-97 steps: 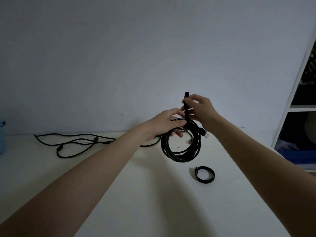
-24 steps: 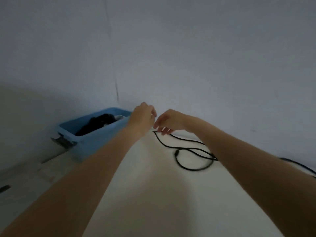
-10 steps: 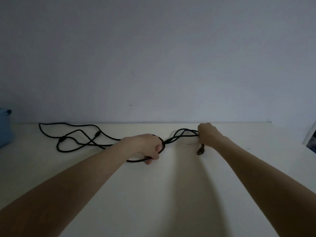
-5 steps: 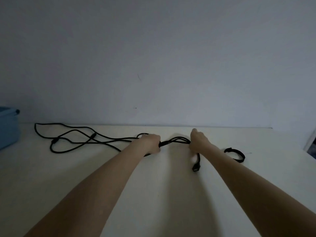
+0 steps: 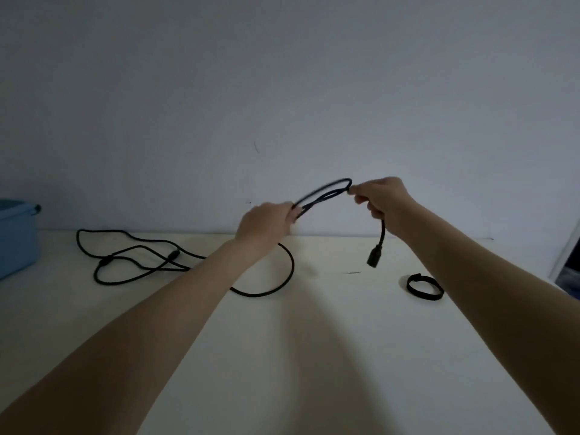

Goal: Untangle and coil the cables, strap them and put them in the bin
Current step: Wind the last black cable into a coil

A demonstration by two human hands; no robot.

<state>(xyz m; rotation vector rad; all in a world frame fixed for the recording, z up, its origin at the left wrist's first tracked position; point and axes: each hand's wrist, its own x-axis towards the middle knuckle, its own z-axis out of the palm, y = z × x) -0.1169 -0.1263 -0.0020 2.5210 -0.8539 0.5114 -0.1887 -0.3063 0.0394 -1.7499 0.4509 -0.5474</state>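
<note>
Thin black rubber-sheathed cable (image 5: 323,196): raised over table's (image 5: 314,356) far edge, tail trailing far-left | left hand (image 5: 266,226) grips loop end, right hand (image 5: 381,197) pinches other, plug (image 5: 374,257) dangling | judged light, limp, springy; hold at bends | black strap ring (image 5: 424,287) near right edge | blue plastic bin (image 5: 15,237) cropped; fingertips hidden.

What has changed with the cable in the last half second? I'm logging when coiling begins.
Both hands have lifted off the table: the left hand and right hand now hold the first loops of the black cable in the air, and its plug hangs below the right grip. The rest of the cable still trails across the table, and the strap and blue bin stayed put.
</note>
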